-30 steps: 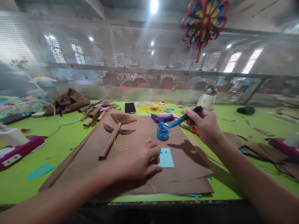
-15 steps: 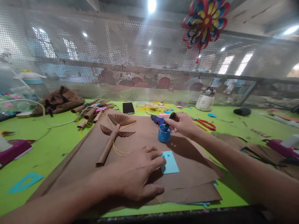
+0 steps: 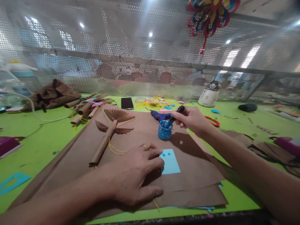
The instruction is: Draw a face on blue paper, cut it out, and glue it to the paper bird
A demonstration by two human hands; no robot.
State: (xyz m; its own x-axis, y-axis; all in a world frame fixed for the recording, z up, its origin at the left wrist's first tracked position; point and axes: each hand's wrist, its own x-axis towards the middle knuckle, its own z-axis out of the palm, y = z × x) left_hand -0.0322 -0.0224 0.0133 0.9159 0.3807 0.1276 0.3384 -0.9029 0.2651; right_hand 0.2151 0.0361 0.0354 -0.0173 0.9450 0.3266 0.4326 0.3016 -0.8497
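Note:
My right hand [image 3: 191,120] pinches a black pen-like tool [image 3: 179,111], whose lower end is inside a small jar of blue paint [image 3: 164,132]. The tip is hidden in the jar. Palm down on brown kraft paper, my left hand [image 3: 138,173] has its fingers apart, with fingertips at the left edge of a light-blue card [image 3: 171,164]. Two small blue marks show near that card's top. Left of the jar lies a rolled brown paper figure [image 3: 103,147] with pleated fans and yellow string.
A blue glue gun [image 3: 159,115] lies right behind the jar, and a phone [image 3: 127,103] farther back. Paper rolls [image 3: 84,109] and a brown bag [image 3: 52,93] are at back left. A white bottle [image 3: 209,95] stands at back right, with red-handled scissors [image 3: 213,121] nearer.
My right hand has shifted slightly right and the black tool leans more to the right, its lower end still in the jar. My left hand stays by the card. The view has tipped down a little.

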